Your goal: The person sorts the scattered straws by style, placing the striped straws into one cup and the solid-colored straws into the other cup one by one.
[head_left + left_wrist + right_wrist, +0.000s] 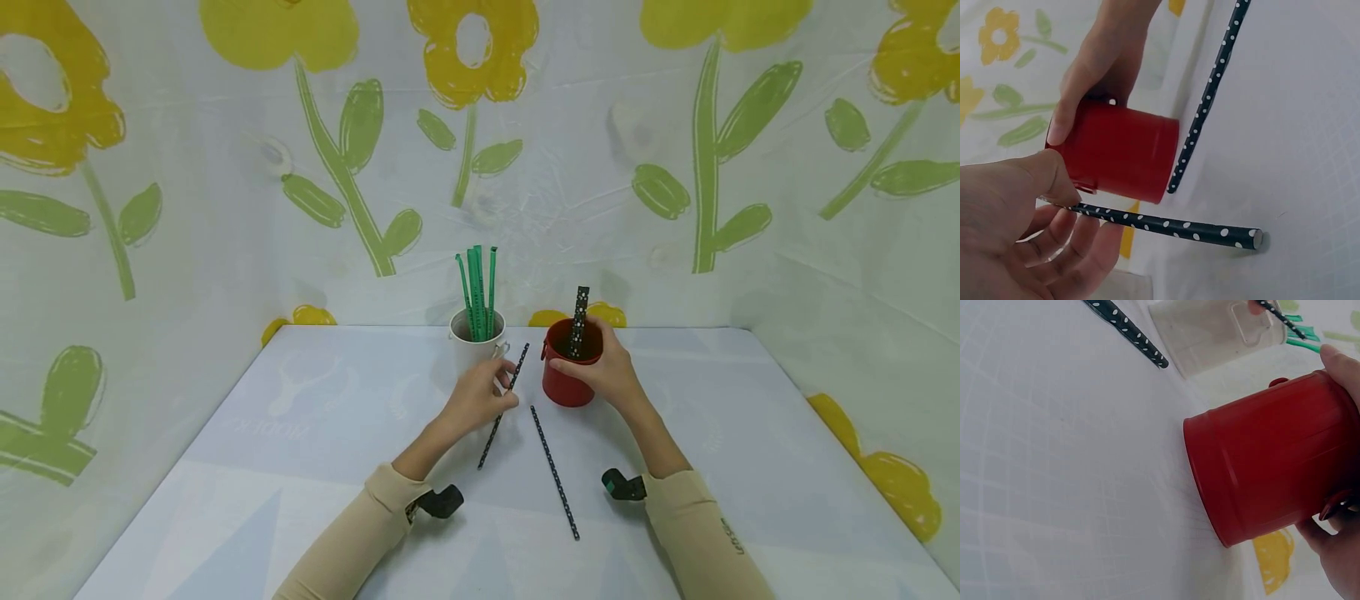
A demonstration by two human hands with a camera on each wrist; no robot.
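Between thumb and fingers, my left hand (476,400) pinches a black straw with white dots (490,442), held slanting over the table. My right hand (613,371) grips a small red bucket (567,389) near its rim, thumb on the near side. Several black dotted straws (579,321) stand inside it. Another dotted straw (555,472) lies on the table between my arms. In the left wrist view, the held straw (1197,230) extends beside the red bucket (1122,150), its far end hidden by the fingers. The right wrist view shows the red bucket (1272,456) upright, filling much of the frame.
A white bucket (467,357) with several green straws (478,292) stands left of the red one, near the back edge of the table (360,333). Behind rises a flower-patterned cloth (555,200). Wrist-worn cameras stick out from both sleeves.
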